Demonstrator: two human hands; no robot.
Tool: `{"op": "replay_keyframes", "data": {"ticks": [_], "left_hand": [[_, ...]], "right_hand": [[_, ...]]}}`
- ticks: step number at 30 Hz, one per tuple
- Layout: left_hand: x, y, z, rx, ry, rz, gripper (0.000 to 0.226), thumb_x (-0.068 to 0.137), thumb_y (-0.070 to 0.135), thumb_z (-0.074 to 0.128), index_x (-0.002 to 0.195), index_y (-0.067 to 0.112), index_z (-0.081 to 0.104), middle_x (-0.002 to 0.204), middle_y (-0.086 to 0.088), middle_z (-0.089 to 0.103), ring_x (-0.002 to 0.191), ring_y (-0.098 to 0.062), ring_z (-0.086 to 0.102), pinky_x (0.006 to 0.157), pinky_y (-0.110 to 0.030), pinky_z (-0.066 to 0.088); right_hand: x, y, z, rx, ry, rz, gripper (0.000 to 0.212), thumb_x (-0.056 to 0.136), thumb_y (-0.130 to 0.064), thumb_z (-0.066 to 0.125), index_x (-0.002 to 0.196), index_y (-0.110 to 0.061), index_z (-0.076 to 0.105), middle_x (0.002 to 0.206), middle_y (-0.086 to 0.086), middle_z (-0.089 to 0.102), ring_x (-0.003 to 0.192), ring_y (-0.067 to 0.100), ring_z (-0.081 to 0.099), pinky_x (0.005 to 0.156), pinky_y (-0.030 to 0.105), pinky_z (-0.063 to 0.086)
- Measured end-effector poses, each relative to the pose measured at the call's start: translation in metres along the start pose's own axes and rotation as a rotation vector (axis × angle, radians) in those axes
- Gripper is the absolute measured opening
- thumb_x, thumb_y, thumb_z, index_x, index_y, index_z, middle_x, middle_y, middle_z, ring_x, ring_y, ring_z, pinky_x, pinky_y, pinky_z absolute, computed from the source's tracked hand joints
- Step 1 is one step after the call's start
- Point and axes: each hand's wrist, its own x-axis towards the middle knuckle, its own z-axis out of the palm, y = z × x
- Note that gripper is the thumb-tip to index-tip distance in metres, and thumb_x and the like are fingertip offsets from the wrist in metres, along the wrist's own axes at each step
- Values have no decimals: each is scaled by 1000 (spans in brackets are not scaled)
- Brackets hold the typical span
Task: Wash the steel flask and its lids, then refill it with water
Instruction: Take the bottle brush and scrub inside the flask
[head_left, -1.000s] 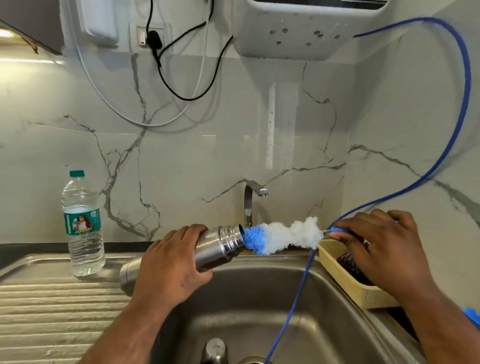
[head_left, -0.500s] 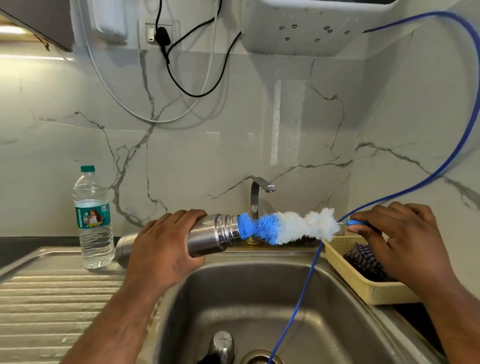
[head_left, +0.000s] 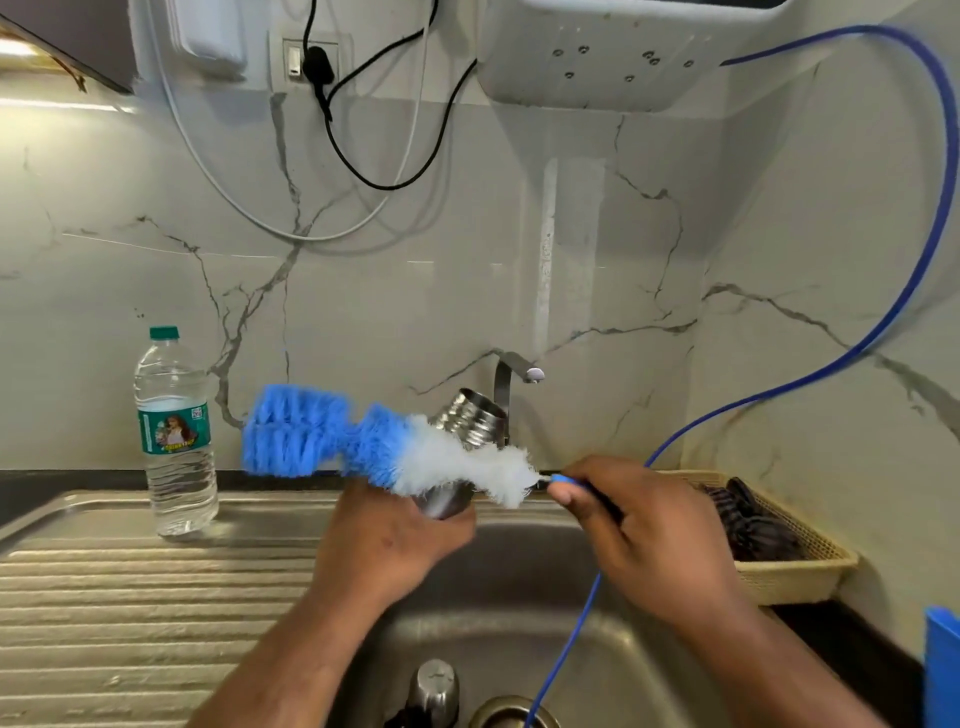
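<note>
Your left hand (head_left: 389, 545), fingers curled round the cylindrical stainless-steel flask (head_left: 470, 423) tilted toward 1 o'clock above the steel sink (head_left: 509, 587), and right hand (head_left: 649, 530) pinching the blue-and-white bristle brush (head_left: 332, 434): hard scrubbing could knock the slick flask loose.

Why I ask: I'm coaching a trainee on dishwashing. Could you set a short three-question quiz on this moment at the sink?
1. True or false: the brush sits inside the steel flask.
2. Which hand grips the flask? A) left hand B) right hand C) neither
3. Fill in: the plastic water bottle stands upright on the ribbed ___ left of the sink.

Key: 1 false, the brush lies across the flask's outside. 2 A; the right hand holds the brush handle. 3 drainboard.
</note>
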Motion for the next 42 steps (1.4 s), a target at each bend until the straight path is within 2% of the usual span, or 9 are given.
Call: {"op": "replay_keyframes", "data": {"ticks": [5,8,13,16,20,24,28,34,42], "left_hand": [[-2,11,0,-157,-57,29,34,72,36,88,95,32,63,80,10,72,73,6,67,63,-13,56],[0,14,-11,-283,-3,27,30,76,25,88,93,32,63,83,26,70,76,12,65,59,-9,52],[-9,15,2,-229,-131,22,30,78,30,87,92,35,61,82,15,68,76,19,61,59,-2,46],[-11,13,8,-222,-157,25,32,77,31,87,95,37,60,87,18,66,79,26,56,68,0,46],[-4,14,-6,-306,-94,-2,41,75,34,88,99,38,56,91,10,68,76,10,65,55,-8,48],[-3,14,-9,-439,-45,-44,39,75,33,88,100,38,58,92,7,69,78,-2,69,61,-15,48],[-4,12,-4,-386,-83,-31,42,74,35,88,102,40,57,93,7,68,78,-3,68,56,-10,48],[-5,9,7,-361,-127,6,42,71,34,90,101,34,61,89,5,70,78,-1,68,58,-12,53],[-5,2,11,-207,-283,200,56,66,37,93,111,41,60,97,16,72,83,-6,70,70,-22,59]], "right_hand": [[1,16,1,134,28,-2,34,100,-63,41,99,-36,62,80,-16,63,71,7,61,58,35,51],[0,39,-3,198,31,46,43,99,-68,40,89,-31,60,74,-9,58,66,10,58,58,39,50],[0,22,0,197,3,-1,28,99,-61,46,92,-37,59,75,-19,57,68,4,58,56,24,43],[1,15,6,128,0,-31,27,99,-57,47,96,-35,62,79,-18,60,69,5,59,56,28,47],[-4,44,3,216,25,93,31,101,-54,50,88,-31,66,74,-11,60,68,8,60,58,26,46],[-8,61,2,259,31,211,20,103,-43,57,90,-35,70,71,-10,64,65,7,60,56,21,41],[-5,43,11,318,40,172,39,98,-59,46,85,-28,66,64,-1,56,58,9,53,58,30,43],[0,16,13,467,-12,202,41,104,-52,50,75,-27,64,56,-11,48,55,2,44,54,19,34],[1,20,0,758,-363,433,49,97,-47,48,67,-11,66,52,-4,36,45,5,32,47,10,29]]}}
